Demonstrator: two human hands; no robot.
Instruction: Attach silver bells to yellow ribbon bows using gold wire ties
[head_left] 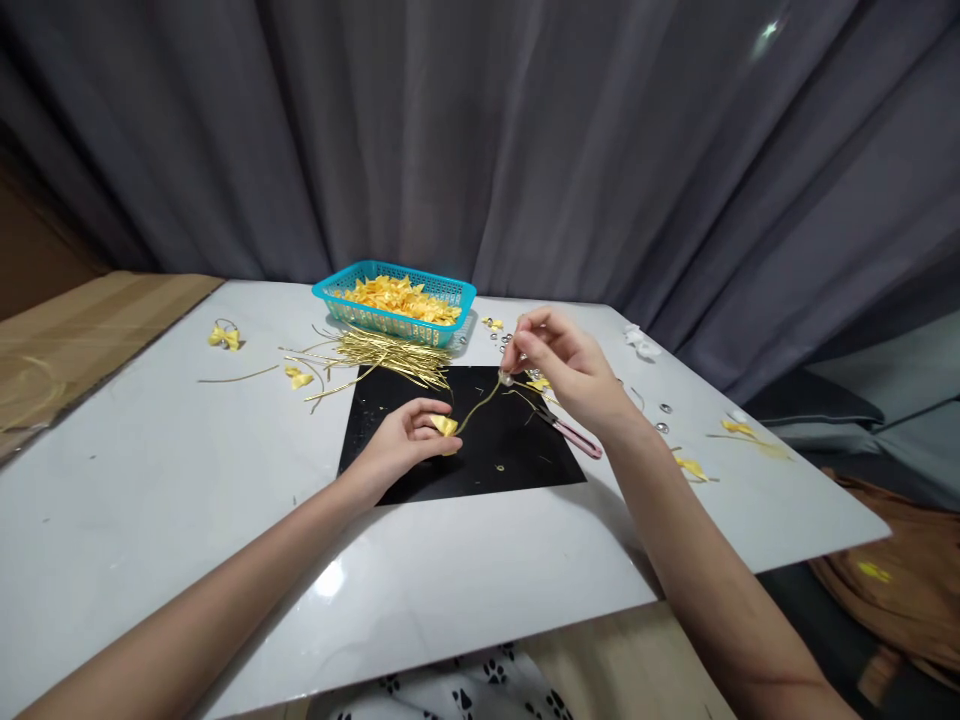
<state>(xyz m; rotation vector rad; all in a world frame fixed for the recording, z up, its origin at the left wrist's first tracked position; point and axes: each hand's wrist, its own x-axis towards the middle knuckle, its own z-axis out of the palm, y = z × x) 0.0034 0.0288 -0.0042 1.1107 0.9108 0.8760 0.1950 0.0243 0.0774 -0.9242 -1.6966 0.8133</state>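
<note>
My left hand (411,440) pinches a yellow ribbon bow (444,426) above a black mat (420,478). From the bow a gold cord (480,403) runs up and to the right to my right hand (559,362). There, thumb and fingertips are closed on the cord's far end, where a small shiny bell (506,379) hangs. Below my right hand, small scissors with pink handles (576,438) lie across the mat's right edge; their tips are hard to make out.
Behind the mat, a blue plastic basket (337,288) holds many yellow bows, with a heap of gold cords (386,352) before it. Silver bells (661,427) and finished-looking bow pieces (225,337) lie scattered on the white table (187,450). White crumpled scraps (642,343) lie at the back right.
</note>
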